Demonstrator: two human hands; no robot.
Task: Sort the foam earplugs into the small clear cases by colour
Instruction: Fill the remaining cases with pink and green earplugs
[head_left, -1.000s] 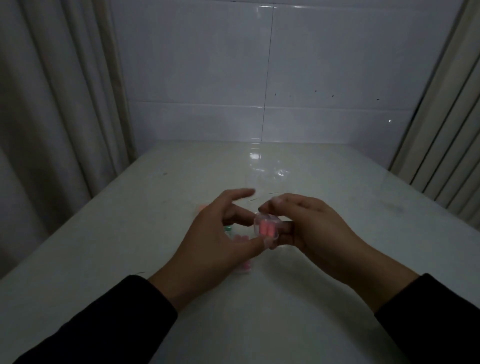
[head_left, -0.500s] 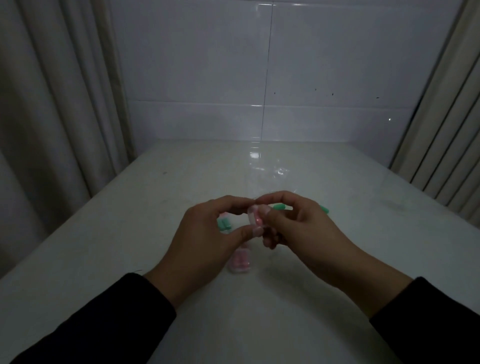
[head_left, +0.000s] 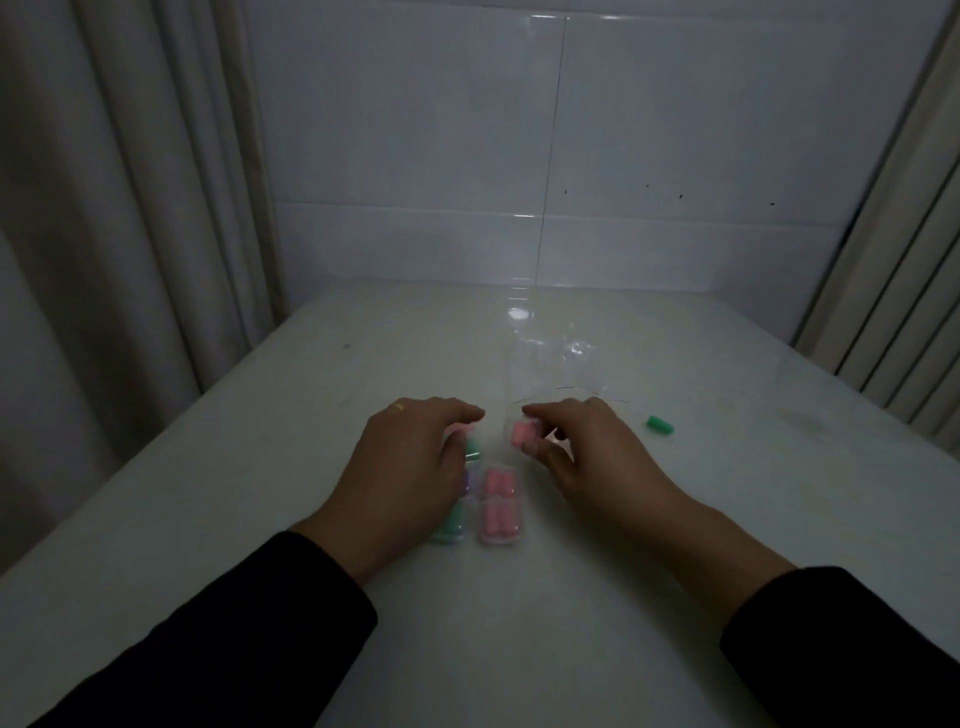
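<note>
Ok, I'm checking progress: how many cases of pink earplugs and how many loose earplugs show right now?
Cases of pink earplugs: 3, one pinched by the right hand
Loose green earplug: 1
Total: 4
Green cases sit half hidden under the left hand, so uncounted.

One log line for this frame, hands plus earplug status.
right hand: holds pink-filled case | left hand: over green cases, grip unclear | loose green earplug: unsorted

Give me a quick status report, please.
Right hand pinches small clear case of pink earplugs. Left hand covers green-filled cases. One loose green earplug remains.
</note>
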